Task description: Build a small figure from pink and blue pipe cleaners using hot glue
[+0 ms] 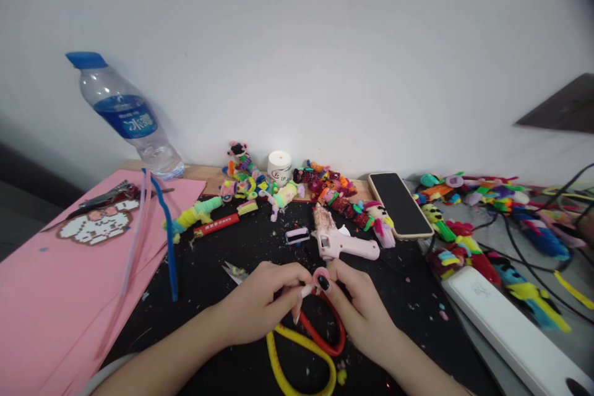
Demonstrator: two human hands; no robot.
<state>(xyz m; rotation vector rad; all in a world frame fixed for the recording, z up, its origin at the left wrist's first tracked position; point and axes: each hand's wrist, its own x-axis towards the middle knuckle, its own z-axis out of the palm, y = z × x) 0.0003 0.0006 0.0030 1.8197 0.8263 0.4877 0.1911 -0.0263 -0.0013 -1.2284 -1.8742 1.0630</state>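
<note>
Both hands meet at the middle of the black work surface. A small curled piece of pink pipe cleaner [319, 274] sits pinched between their fingertips. My left hand [269, 297] closes on its left side with thumb and forefinger. My right hand [355, 300] grips it from the other side; a shiny black oval shows at the thumb's tip. Under the hands lie scissors [281, 362] with one yellow and one red handle loop, their blades pointing to the back left. Just beyond is a pale pink glue gun [348, 246].
Pink sheets [55, 297] and a blue pipe cleaner [166, 238] lie left. A water bottle [125, 111] leans against the wall. Colourful pipe-cleaner figures [331, 192], a paper cup [279, 168] and a phone [401, 204] line the back. A long white device [515, 334] and cables are at right.
</note>
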